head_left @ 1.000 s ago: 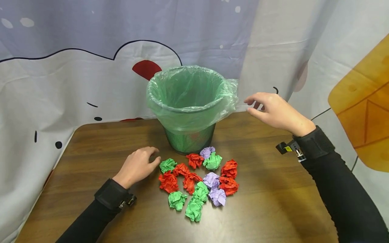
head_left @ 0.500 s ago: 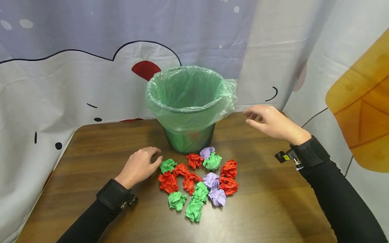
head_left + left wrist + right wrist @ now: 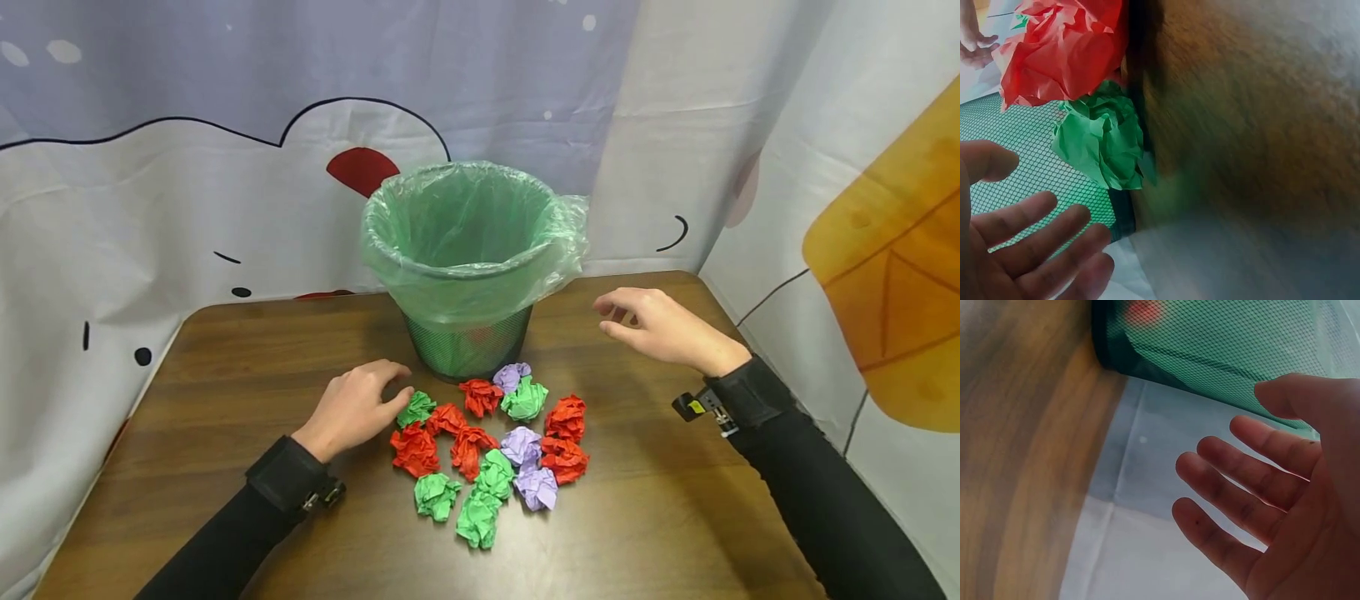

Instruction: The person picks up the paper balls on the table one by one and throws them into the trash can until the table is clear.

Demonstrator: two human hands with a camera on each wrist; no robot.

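Observation:
My left hand (image 3: 358,406) hovers at the left of a cluster of crumpled paper balls, its fingers loosely bent and holding nothing. Nearest to it is a green paper ball (image 3: 417,408), partly covered by the fingertips in the head view; the left wrist view shows this green ball (image 3: 1102,139) in front of the thumb, beside a red paper ball (image 3: 1066,50). My right hand (image 3: 662,327) is in the air to the right of the bin, fingers relaxed and spread, with nothing in them. The mesh waste bin (image 3: 471,346) wears a green plastic liner (image 3: 457,292) folded over its rim.
Several more red, green and purple paper balls lie in front of the bin, among them a purple ball (image 3: 536,487) and a red ball (image 3: 566,459). All stand on a brown wooden table (image 3: 637,508). A printed curtain (image 3: 225,208) hangs behind and at the sides.
My right hand has come down and slightly left, from beside the liner's edge to lower over the table. The left hand has edged right toward the green ball. The paper balls stay put.

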